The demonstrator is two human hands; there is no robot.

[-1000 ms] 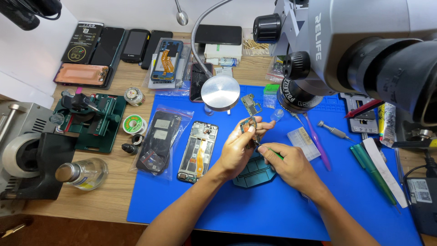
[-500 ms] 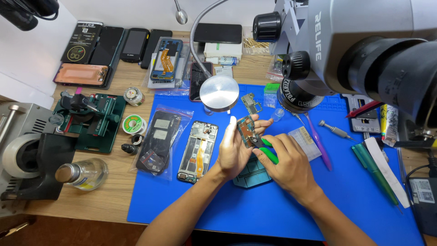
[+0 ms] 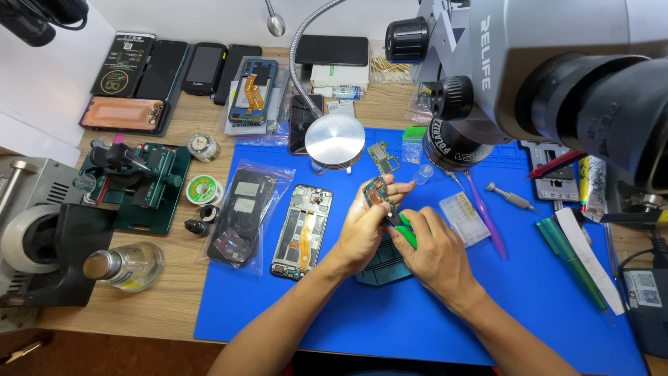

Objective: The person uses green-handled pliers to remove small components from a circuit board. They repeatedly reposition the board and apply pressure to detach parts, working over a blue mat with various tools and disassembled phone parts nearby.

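My left hand [image 3: 363,226] holds a small phone circuit board [image 3: 376,190] upright between its fingertips, above the blue work mat [image 3: 292,306]. My right hand [image 3: 433,252] grips a green-handled tool [image 3: 406,230] whose tip meets the board's lower edge. Under both hands lies a dark phone back cover [image 3: 383,268], partly hidden. An opened phone frame [image 3: 303,230] with an orange flex cable lies just left of my left hand. A second small circuit board [image 3: 383,157] rests on the mat beyond my hands.
A microscope head [image 3: 529,76] overhangs the right. A round lamp [image 3: 335,141] on a gooseneck hangs over the mat's far edge. A bagged dark phone [image 3: 240,214], green repair jig [image 3: 142,186], solder spools, bottle [image 3: 125,266], several phones at the back, purple tweezers [image 3: 483,214], clear box [image 3: 465,218].
My left hand has turned the circuit board from flat and raised to upright and closer. My right hand has come up from the mat, bringing the green tool against the board.
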